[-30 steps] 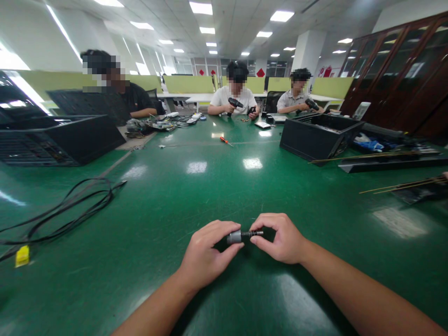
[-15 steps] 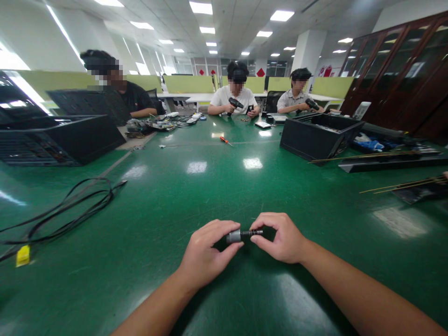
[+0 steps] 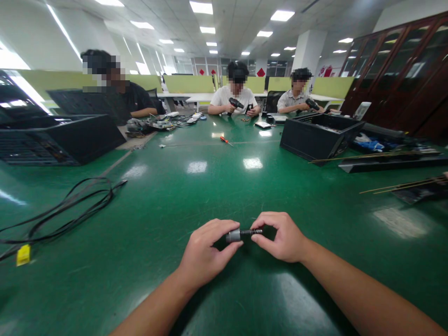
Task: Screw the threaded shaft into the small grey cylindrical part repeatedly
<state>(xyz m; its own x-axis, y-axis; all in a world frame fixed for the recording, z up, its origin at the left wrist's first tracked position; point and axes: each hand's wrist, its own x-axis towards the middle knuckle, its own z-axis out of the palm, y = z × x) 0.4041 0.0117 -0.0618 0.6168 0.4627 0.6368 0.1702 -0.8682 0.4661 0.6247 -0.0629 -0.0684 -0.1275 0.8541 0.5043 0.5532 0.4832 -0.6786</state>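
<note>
Low in the middle of the head view, my left hand [image 3: 210, 249] pinches a grey and black cylinder [image 3: 234, 235] between thumb and fingers. A thin dark shaft with ring-like ridges [image 3: 255, 231] sticks out of the cylinder to the right. My right hand [image 3: 280, 237] has its thumb and forefinger closed round this ridged shaft, whose tip shows between them. The piece lies roughly level, just above the green table [image 3: 196, 196]. Whether the shaft and the cylinder are one piece I cannot tell.
Black cables [image 3: 87, 210] with a yellow tag [image 3: 23, 255] lie at left. An orange screwdriver [image 3: 224, 140] lies farther off. Black computer cases stand left [image 3: 84, 140] and right [image 3: 311, 140]. Three people sit across the table; two hold drills. Thin rods [image 3: 395, 186] lie at right.
</note>
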